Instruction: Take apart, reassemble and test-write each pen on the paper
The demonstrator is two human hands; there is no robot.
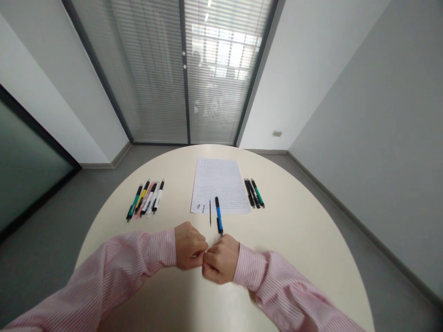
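My left hand (189, 246) and my right hand (221, 259) meet knuckle to knuckle over the near part of the table. Both are closed with the fingers curled in, and whatever they may pinch between them is hidden. Just beyond my right hand lies a blue pen (219, 216) with a black grip, its lower end close to the knuckles. To its left is a thin dark pen refill (210, 212). Each lies partly over the near edge of a lined sheet of paper (218, 180), which bears small dark marks at its lower left corner.
The round cream table (294, 240) fills the lower view. Several pens (147, 199) in green, yellow, pink and white lie at the left. More pens (254, 193), black and green, lie right of the paper. Behind the table stands a glass partition with blinds (159, 83).
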